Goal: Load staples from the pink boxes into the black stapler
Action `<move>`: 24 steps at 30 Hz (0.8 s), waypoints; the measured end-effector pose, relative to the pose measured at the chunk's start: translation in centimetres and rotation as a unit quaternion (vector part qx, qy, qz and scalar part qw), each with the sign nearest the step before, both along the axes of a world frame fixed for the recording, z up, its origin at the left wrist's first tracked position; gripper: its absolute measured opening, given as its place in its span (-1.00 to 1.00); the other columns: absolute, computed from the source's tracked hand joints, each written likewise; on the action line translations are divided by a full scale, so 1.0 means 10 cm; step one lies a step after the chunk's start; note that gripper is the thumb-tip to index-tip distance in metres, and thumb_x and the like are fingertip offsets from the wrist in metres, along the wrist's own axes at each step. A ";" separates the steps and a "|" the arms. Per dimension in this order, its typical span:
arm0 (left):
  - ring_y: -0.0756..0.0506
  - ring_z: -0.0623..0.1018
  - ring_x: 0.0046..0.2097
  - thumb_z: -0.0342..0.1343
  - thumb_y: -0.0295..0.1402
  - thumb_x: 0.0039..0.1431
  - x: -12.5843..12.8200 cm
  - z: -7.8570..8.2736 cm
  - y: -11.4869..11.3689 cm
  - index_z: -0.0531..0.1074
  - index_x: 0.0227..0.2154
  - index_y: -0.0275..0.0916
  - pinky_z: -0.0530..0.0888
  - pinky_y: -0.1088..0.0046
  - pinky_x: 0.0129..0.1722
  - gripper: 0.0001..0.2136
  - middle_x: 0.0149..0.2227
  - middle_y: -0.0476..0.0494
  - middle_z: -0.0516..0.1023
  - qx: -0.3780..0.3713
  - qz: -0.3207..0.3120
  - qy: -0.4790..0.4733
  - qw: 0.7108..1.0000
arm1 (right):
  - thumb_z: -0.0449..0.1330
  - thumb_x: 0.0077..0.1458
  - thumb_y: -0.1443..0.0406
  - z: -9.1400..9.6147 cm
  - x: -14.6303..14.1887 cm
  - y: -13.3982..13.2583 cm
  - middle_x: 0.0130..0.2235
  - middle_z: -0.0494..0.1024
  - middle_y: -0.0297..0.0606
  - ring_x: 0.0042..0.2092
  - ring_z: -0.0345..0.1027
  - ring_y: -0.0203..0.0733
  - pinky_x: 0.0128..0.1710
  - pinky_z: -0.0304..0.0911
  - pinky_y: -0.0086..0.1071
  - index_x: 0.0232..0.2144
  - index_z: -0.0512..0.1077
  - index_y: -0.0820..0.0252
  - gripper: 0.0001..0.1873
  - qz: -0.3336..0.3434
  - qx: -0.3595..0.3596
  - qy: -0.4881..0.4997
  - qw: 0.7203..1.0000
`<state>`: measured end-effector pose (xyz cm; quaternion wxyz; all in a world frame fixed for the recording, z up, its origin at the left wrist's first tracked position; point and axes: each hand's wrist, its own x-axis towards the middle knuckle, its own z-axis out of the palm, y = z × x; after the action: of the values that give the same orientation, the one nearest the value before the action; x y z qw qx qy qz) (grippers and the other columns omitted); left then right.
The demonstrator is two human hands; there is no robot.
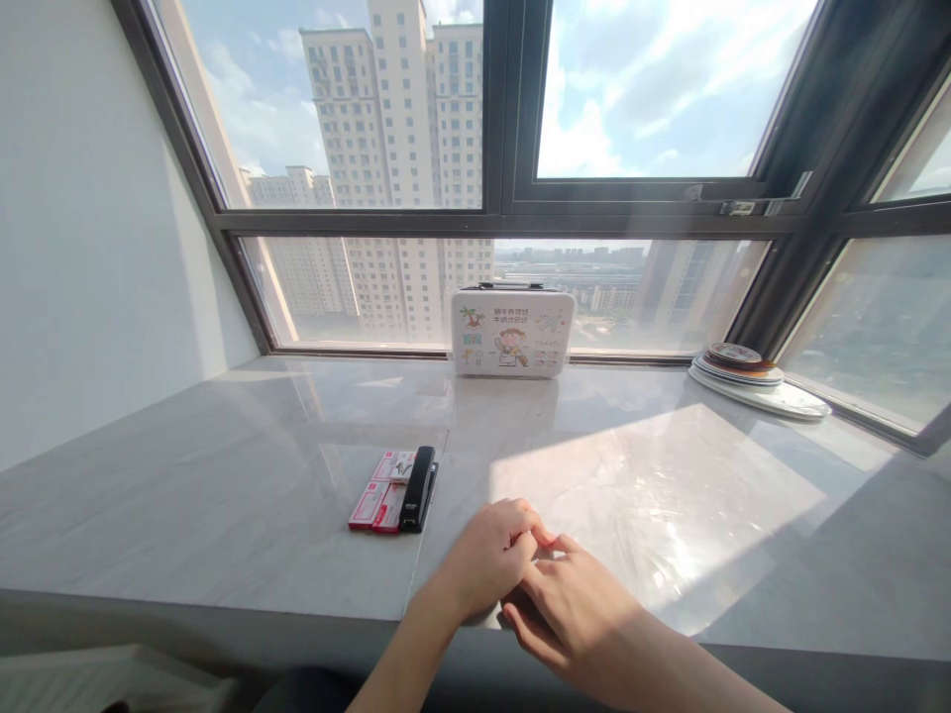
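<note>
Head view: shut case (512, 334) beyond stapler (418, 488), contents hidden.

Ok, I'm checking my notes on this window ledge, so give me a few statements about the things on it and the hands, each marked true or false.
1. The black stapler lies right beside the red and white boxes. True.
2. The white printed case lies flat in the middle of the ledge. False: it stands upright at the back, against the window.
3. The left hand and the right hand touch each other near the front edge. True.
4. The right hand holds the stapler. False: the stapler lies apart from both hands, to their left.
5. The stack of plates sits by the left wall. False: it is at the far right, by the window.
</note>
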<state>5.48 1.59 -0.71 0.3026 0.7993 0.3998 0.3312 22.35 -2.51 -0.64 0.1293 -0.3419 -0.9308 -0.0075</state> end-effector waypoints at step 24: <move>-0.03 0.50 -0.24 -0.05 -0.55 0.16 0.02 -0.03 0.01 0.54 -0.40 -0.21 0.34 0.45 -0.23 -0.75 -0.29 -0.02 0.55 -0.025 0.041 -0.052 0.997 | 0.10 0.34 0.29 0.02 0.00 0.01 -0.25 0.52 -0.23 -0.23 0.38 -0.06 -0.01 0.18 -0.15 -0.13 0.41 0.16 -0.88 0.021 0.003 0.003 1.000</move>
<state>5.70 1.70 -0.97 0.3287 0.7560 0.4242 0.3748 22.36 -2.41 -0.45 0.1332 -0.3223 -0.9372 -0.0066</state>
